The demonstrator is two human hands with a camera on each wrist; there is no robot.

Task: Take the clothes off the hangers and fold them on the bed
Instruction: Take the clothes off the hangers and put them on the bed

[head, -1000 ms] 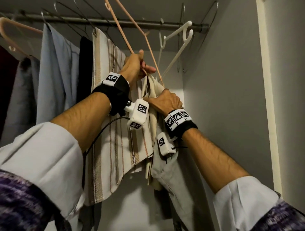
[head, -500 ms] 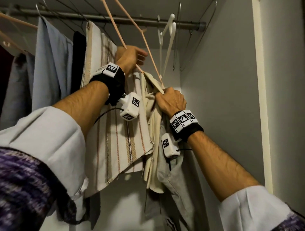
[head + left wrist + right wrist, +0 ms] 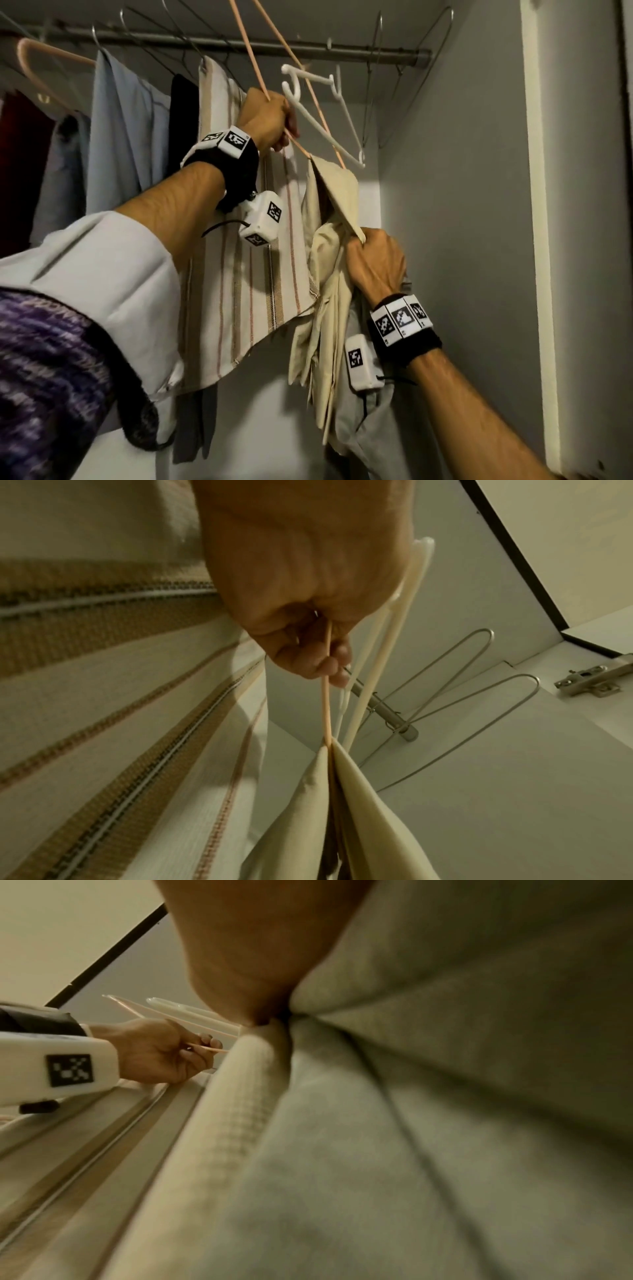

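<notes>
- Closet shot from the head cam, both arms reaching up toward the rail point(image 3: 239, 46).
- Left hand point(image 3: 265, 120) is up high with its fingers curled tight around the thin peach hanger point(image 3: 251, 65). The left wrist cam shows the peach wire point(image 3: 327, 696) running right out of the fist and down into the fabric.
- That hanger is tilted, with its top end going out of the frame, so can't tell if it's hooked on the rail.
- Cream garment point(image 3: 329, 260) hangs off the low corner of the peach hanger, draped over both sides of the wire and bunched up below.
- Right hand point(image 3: 375, 260) sits lower and has a fistful of that cream garment, fingers closed round a fold of it. The right wrist cam is mostly blurry fabric point(image 3: 411, 1123) up close, so the fingers themselves aren't visible there.
- White plastic hanger point(image 3: 329, 120) sits just beside the left hand, tilted, crossing the peach one. No clothes on it.
- Striped cloth point(image 3: 246, 274), off-white with tan and reddish stripes, hangs right behind the left forearm, touching the cream garment's left side.
- Further left on the rail: a light blue shirt point(image 3: 120, 130), something black point(image 3: 183, 113), something dark red point(image 3: 20, 164) at the edge.
- A couple of bare wire hangers point(image 3: 411, 85) hang at the right end of the rail by the closet wall point(image 3: 462, 205).
</notes>
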